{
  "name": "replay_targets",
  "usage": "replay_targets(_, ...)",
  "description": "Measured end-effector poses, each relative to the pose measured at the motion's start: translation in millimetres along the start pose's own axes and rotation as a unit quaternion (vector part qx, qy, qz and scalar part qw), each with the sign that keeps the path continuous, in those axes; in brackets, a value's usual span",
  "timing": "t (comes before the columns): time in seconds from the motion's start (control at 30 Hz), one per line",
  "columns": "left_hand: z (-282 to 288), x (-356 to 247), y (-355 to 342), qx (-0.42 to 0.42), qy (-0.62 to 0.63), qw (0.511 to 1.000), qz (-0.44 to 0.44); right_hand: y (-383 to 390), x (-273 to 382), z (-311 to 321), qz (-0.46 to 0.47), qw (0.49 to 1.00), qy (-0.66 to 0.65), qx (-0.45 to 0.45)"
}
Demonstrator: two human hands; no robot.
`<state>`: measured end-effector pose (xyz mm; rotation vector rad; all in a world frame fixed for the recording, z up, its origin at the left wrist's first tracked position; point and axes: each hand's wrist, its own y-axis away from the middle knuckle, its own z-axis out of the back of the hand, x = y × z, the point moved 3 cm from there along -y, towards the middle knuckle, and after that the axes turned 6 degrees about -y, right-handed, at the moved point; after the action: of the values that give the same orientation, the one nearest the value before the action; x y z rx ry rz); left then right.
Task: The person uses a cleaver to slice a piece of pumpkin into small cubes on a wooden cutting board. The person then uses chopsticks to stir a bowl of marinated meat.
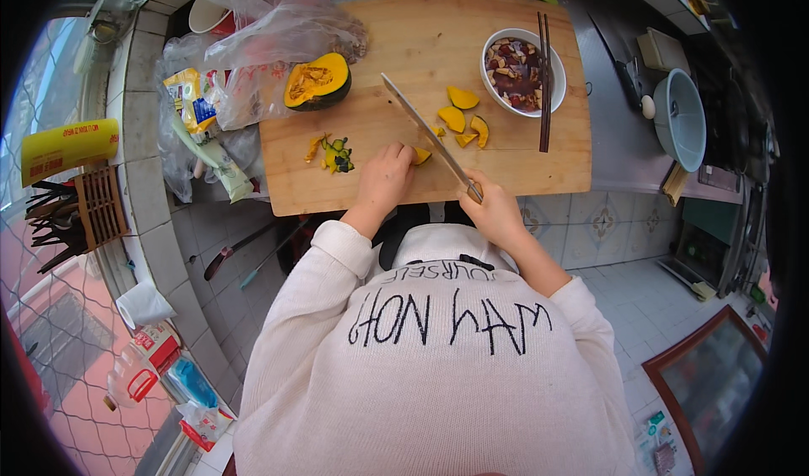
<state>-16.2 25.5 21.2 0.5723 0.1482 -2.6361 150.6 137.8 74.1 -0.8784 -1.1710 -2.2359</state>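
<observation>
My right hand (491, 210) is wrapped round the handle of a kitchen knife (425, 130), whose long blade slants up and to the left over the board. Beneath the blade's edge, a small pumpkin piece (422, 155) is pinned on the wooden cutting board (316, 168) by the bent fingers of my left hand (389, 175). Much of that piece is hidden by the fingers. Several yellow pumpkin chunks (453, 119) lie right of the knife. Left of it are dark green peel scraps (339, 155) and a cut pumpkin half (318, 82) showing its seeds.
On the board's right, a white bowl (489, 59) holds chopped pieces in dark liquid, with wooden chopsticks (544, 88) across it. Clear plastic bags (278, 25) crowd the left edge. Farther right stand a light blue basin (681, 122) and an egg (647, 107).
</observation>
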Motion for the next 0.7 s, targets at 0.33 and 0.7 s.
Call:
replay_targets(0.33,-3.8,-10.9,-1.6,-0.016,0.004,1.000,0.005,23.3,28.2,18.0,0.063,0.995,0.078,0.003)
replay_targets(0.7,-13.0,-4.5,-1.9,-0.031,0.008,0.999,-0.002,-3.5,10.6,-0.2,0.036,0.996,0.082,0.007)
